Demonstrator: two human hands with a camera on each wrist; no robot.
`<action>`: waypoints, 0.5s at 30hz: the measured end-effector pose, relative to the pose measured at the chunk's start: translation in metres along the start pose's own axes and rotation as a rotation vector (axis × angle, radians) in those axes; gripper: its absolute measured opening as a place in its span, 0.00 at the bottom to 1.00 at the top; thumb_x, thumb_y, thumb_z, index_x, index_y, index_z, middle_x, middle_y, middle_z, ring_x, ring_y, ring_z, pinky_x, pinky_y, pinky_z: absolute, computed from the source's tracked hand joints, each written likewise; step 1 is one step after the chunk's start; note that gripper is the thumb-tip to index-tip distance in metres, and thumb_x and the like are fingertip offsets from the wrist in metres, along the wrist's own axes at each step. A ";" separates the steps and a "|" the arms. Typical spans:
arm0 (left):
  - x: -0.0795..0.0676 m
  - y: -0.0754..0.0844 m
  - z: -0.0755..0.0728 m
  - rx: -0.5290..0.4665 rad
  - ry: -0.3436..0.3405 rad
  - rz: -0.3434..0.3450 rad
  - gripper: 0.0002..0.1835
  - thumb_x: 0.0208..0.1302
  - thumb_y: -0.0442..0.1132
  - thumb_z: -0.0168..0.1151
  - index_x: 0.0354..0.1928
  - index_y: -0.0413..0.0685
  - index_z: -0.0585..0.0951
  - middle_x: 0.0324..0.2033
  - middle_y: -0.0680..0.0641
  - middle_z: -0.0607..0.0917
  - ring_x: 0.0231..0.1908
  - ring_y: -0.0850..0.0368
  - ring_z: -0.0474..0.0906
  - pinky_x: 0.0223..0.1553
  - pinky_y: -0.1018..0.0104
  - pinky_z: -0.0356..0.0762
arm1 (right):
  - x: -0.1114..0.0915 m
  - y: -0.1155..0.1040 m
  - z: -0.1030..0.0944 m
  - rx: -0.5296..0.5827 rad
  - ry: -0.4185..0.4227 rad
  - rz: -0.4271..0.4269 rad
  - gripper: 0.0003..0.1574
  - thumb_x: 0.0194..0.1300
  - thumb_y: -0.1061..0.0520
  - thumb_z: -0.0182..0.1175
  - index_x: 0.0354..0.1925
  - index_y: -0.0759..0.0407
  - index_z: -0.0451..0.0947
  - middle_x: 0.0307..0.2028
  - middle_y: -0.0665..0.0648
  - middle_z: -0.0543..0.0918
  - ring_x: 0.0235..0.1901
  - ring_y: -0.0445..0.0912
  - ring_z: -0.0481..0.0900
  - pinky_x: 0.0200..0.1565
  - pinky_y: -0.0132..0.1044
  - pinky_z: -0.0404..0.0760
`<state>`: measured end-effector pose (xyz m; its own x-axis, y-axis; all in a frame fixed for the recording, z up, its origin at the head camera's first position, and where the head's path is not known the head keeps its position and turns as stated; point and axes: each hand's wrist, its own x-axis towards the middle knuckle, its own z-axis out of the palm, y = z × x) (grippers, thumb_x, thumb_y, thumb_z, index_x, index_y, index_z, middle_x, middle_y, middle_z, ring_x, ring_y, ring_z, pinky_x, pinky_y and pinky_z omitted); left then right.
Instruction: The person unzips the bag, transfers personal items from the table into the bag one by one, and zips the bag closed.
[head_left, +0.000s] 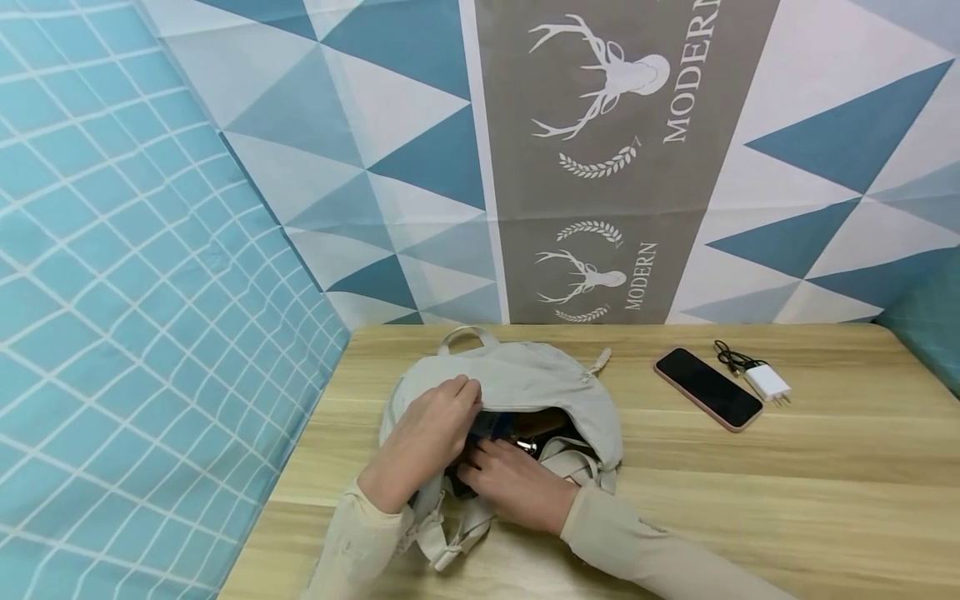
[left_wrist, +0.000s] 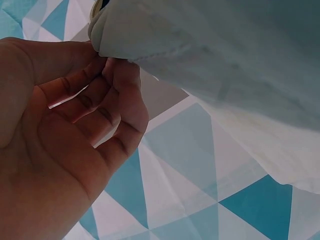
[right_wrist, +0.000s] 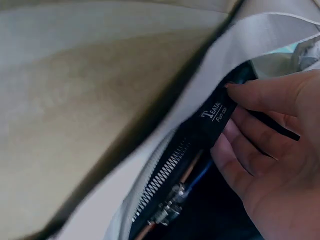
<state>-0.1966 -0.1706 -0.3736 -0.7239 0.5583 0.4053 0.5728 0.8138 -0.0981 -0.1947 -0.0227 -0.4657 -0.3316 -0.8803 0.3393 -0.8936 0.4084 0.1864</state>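
A pale beige backpack (head_left: 517, 371) lies on the wooden table with its mouth open toward me. My left hand (head_left: 435, 433) pinches the upper edge of that opening between thumb and fingers and holds it up. Inside the mouth is my right hand (head_left: 517, 483). In the right wrist view its thumb and fingers (right_wrist: 245, 170) pinch a dark piece with white lettering (right_wrist: 215, 112); whether it is a pouch or a label is hard to tell. Nearby show a metal zipper (right_wrist: 160, 182) and a shiny clear-and-metal thing (right_wrist: 170, 205). The bag's depth is dark and mostly hidden.
To the right on the wooden table (head_left: 750, 500) lie a phone (head_left: 707, 387) in a pink case, a white charger plug (head_left: 767, 382) and a black cable (head_left: 738, 360). Backpack straps (head_left: 450, 550) hang toward the front. Patterned cloth covers the wall behind and the left side.
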 end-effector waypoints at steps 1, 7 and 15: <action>0.000 0.000 0.000 0.004 0.002 0.001 0.04 0.63 0.37 0.51 0.31 0.49 0.72 0.24 0.54 0.69 0.23 0.62 0.66 0.25 0.71 0.68 | 0.001 0.000 0.002 0.001 0.003 -0.007 0.15 0.56 0.56 0.59 0.44 0.49 0.74 0.42 0.50 0.77 0.44 0.45 0.71 0.44 0.38 0.72; 0.000 0.000 0.000 -0.013 0.020 0.010 0.04 0.63 0.36 0.50 0.30 0.49 0.71 0.24 0.54 0.69 0.22 0.62 0.66 0.24 0.70 0.68 | 0.004 -0.002 0.007 -0.015 -0.002 -0.030 0.16 0.57 0.55 0.60 0.45 0.50 0.73 0.45 0.50 0.76 0.47 0.45 0.71 0.49 0.37 0.71; 0.001 0.000 0.001 -0.025 0.032 0.009 0.04 0.62 0.36 0.51 0.29 0.50 0.72 0.24 0.55 0.69 0.22 0.63 0.67 0.24 0.71 0.68 | 0.005 -0.006 0.007 -0.054 0.001 -0.034 0.11 0.57 0.58 0.58 0.40 0.50 0.77 0.45 0.51 0.76 0.48 0.46 0.69 0.49 0.35 0.70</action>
<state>-0.1977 -0.1703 -0.3747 -0.7060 0.5602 0.4333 0.5894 0.8040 -0.0791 -0.1934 -0.0315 -0.4712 -0.3008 -0.8938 0.3326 -0.8869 0.3904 0.2470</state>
